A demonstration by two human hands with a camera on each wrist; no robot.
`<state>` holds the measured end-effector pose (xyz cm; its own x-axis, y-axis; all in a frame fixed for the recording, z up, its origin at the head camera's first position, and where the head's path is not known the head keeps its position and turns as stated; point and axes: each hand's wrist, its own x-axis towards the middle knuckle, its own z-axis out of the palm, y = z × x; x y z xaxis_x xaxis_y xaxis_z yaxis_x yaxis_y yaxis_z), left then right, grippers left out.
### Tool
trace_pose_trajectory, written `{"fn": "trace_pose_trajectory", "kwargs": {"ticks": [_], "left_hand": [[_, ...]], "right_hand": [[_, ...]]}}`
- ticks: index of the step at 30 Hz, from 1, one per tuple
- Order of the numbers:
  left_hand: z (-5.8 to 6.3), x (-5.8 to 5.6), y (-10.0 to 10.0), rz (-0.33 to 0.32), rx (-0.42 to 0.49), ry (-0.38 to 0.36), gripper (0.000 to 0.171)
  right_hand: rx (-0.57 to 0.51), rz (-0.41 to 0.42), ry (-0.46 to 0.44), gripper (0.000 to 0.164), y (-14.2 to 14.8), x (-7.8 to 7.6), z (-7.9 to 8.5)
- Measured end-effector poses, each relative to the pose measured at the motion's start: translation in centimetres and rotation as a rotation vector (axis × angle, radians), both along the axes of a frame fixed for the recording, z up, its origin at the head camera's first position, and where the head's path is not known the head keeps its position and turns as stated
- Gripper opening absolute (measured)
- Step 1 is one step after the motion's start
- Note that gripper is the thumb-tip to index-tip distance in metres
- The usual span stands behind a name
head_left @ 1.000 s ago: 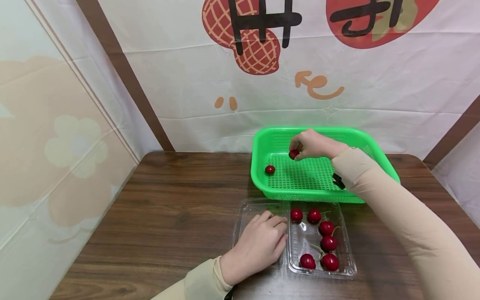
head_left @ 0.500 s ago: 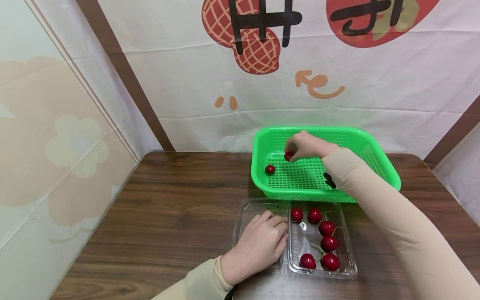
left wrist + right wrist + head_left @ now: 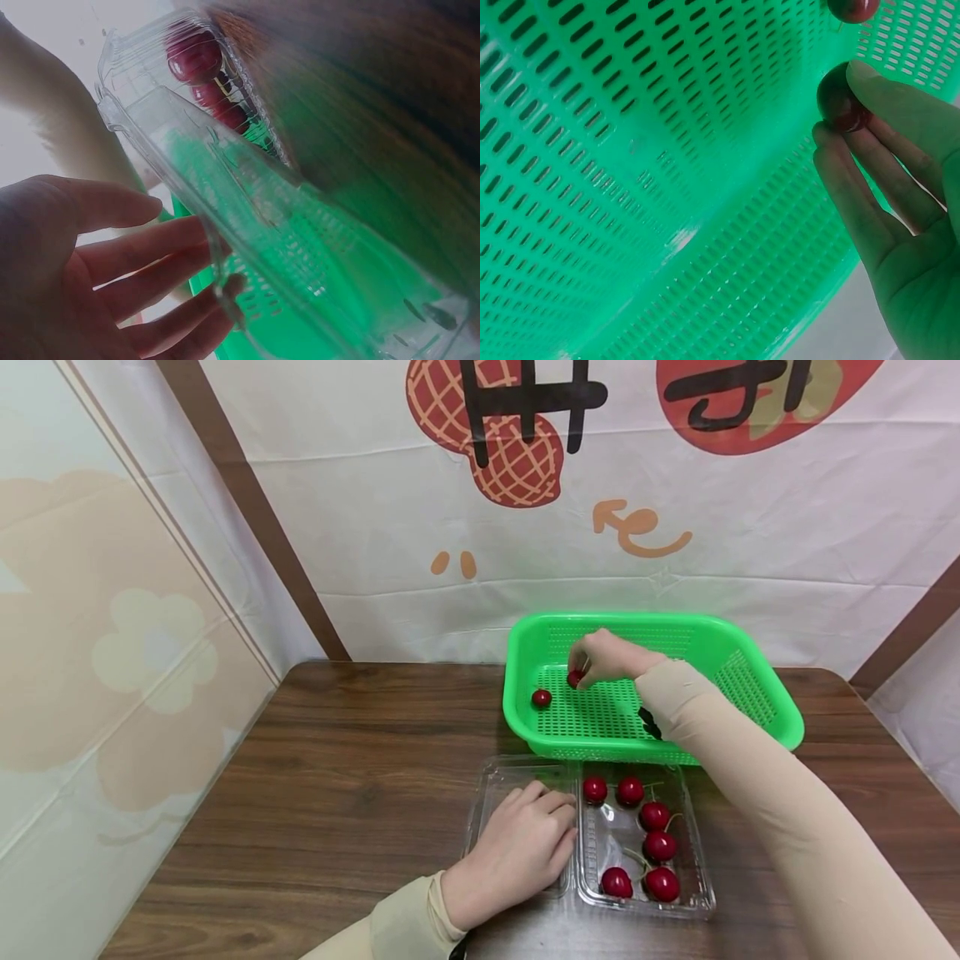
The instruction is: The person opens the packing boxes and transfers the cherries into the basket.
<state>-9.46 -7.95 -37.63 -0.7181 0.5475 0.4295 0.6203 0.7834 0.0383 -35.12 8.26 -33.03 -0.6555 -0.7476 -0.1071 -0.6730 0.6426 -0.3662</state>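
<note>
Green basket (image 3: 615, 748), head view: stands at the back of the table (image 3: 337, 777); the right hand (image 3: 606, 657) is inside it, holding the held cherry (image 3: 575, 679) low over the mesh floor; whether it touches, I cannot tell.
Loose cherry (image 3: 542, 698), head view: on the basket floor, near the held one but apart.
Tray (image 3: 611, 835), head view: clear plastic, just in front of the basket; six cherries (image 3: 660, 846) lie in it, some with stems.
Lid (image 3: 513, 770), head view: beside the tray, under the left hand (image 3: 517, 843).
Left fingers (image 3: 142, 247), left wrist view: loosely bent, gripping nothing; fingertips at the lid's edge, thumb well away. So light a touch should steady thin plastic without flexing it.
Right pinch, right wrist view: thumb (image 3: 900, 105) and fingertips closed on one cherry, palm bare. Smooth skin may roll, so a firm but soft hold suits; a slow wrist, clear of the loose cherry and the basket's walls, looks safest.
</note>
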Motion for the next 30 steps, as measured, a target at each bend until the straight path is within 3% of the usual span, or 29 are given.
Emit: {"fn": "trace_pose_trajectory", "kwargs": {"ticks": [30], "left_hand": [[0.1,0.0,-0.1,0.001,-0.011,0.013,0.016]], "right_hand": [[0.088,0.063,-0.003,0.029,-2.1,0.3,-1.9]]}}
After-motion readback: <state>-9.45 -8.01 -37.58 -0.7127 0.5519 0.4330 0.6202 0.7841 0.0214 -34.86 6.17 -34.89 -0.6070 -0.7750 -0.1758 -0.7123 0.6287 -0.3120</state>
